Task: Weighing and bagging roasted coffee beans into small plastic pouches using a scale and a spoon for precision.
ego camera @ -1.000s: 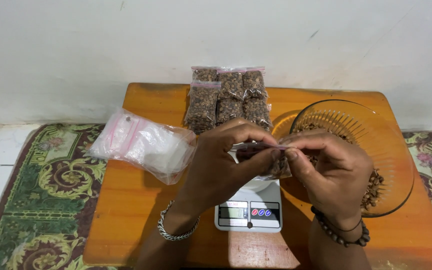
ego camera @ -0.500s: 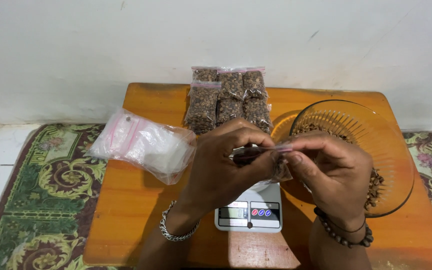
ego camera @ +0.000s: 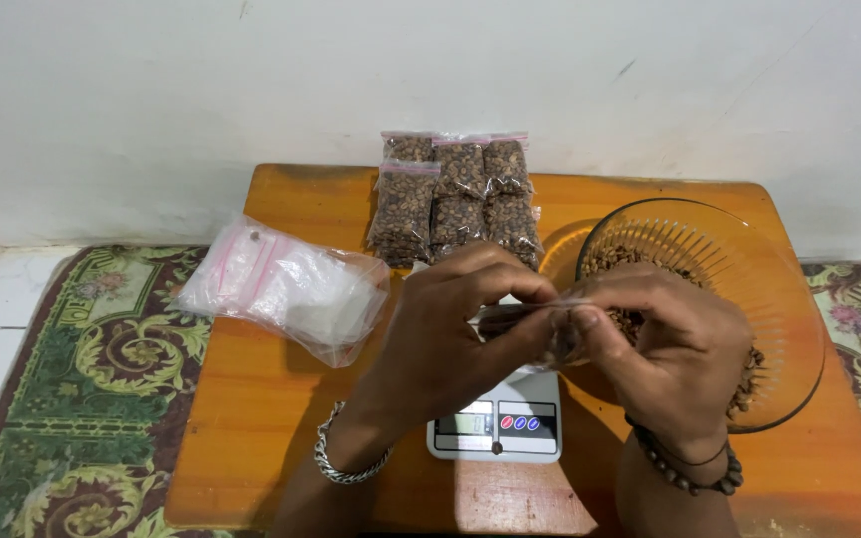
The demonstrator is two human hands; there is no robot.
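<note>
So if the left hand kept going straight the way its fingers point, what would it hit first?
The left hand points right, so it would first meet the small bag it pinches and the right hand holding the other end. Beyond those sits the glass bowl, though depth is hard to judge.

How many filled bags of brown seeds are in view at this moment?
At least 7. Six lie in a stacked group of filled bags at the table's far edge, three behind and three in front. One more small bag is pinched between both hands above the scale. More may be hidden underneath.
</note>
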